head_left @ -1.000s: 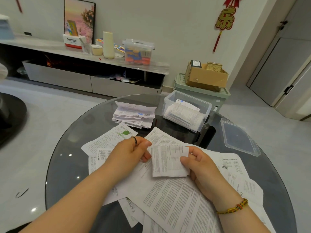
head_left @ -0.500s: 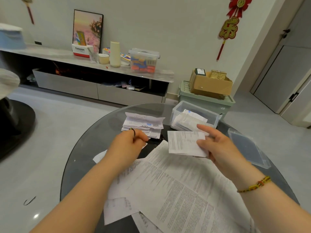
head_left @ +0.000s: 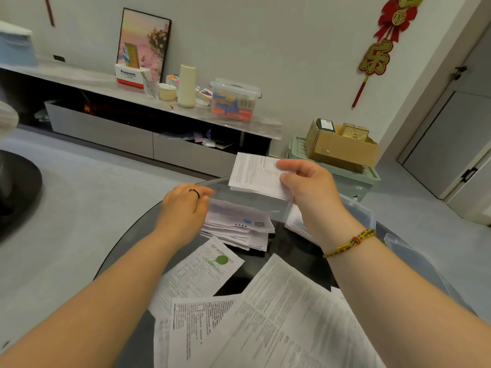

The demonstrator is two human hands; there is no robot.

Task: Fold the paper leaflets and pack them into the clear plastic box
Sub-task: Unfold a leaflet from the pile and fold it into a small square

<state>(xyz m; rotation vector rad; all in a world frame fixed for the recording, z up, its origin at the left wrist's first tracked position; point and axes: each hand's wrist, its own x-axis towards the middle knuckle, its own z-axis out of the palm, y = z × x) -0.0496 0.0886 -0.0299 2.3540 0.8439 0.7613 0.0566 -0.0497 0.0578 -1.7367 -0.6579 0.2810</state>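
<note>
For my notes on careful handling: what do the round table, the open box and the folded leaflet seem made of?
Round table: probably dark glass, glossy, with a translucent rim. Open box: clear plastic; its contents show through the walls. Folded leaflet: thin white paper, matte, printed and creased.

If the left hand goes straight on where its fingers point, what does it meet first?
Probably the near wall of the clear plastic box, just beyond the left hand; the stack of folded leaflets lies just below that line. Depth is unclear.
</note>
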